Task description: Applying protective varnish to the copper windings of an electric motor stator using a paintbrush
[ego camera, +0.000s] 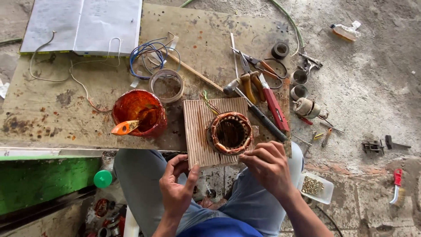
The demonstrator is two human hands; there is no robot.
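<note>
A round motor stator with copper windings [230,132] lies on a ribbed cardboard sheet [197,127] at the near edge of a worn wooden board [87,92]. My right hand [268,166] rests at the stator's near right side, its fingertips pinched together against the windings. Whether it holds a fine wire or string I cannot tell. My left hand [176,186] grips the near left corner of the cardboard, thumb on top. Coloured lead wires [209,103] stick out from the stator's far side.
A red varnish tub with an orange-handled brush [139,115] stands left of the cardboard. Pliers, scissors, a hammer and a red knife [258,83] lie to the right. Blue wire coil [149,55], a tape roll [166,85], papers [83,24] sit farther back. A tray of small metal parts [315,186] is on the floor.
</note>
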